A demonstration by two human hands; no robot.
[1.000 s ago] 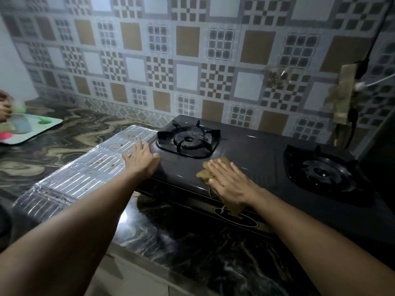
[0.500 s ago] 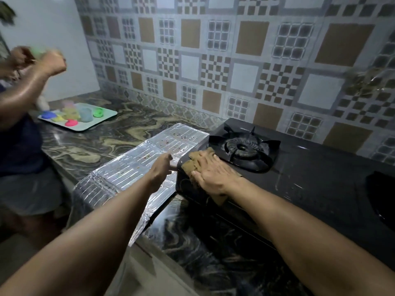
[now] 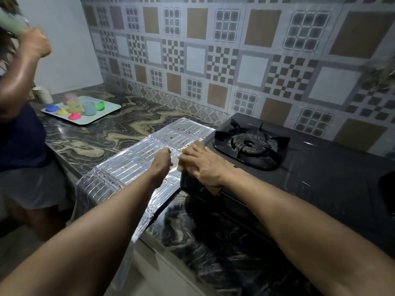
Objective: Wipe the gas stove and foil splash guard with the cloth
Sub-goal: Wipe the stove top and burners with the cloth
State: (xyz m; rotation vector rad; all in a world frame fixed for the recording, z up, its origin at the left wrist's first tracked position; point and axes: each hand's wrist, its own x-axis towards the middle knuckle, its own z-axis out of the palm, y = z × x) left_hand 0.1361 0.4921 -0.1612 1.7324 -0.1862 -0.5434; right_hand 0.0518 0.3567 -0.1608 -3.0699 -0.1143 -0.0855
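The black gas stove (image 3: 316, 174) sits on the marble counter against the tiled wall, its left burner (image 3: 249, 144) in view. A silver foil splash guard (image 3: 132, 165) with reddish specks lies flat on the counter left of the stove, its near end drooping over the counter edge. My right hand (image 3: 205, 165) presses a tan cloth (image 3: 183, 165) onto the stove's front left corner. My left hand (image 3: 163, 162) hovers over the foil beside that corner, fingers curled with nothing in it.
Another person (image 3: 19, 116) stands at the left with an arm raised, holding something green. A pale tray (image 3: 106, 113) with colourful cups and lids sits on the counter (image 3: 102, 137) behind the foil. A white cup (image 3: 42, 94) stands near the wall.
My right hand slid the cloth left across the stove top to its front left corner. My left hand came off the stove's edge and moved over the foil. The view swung left.
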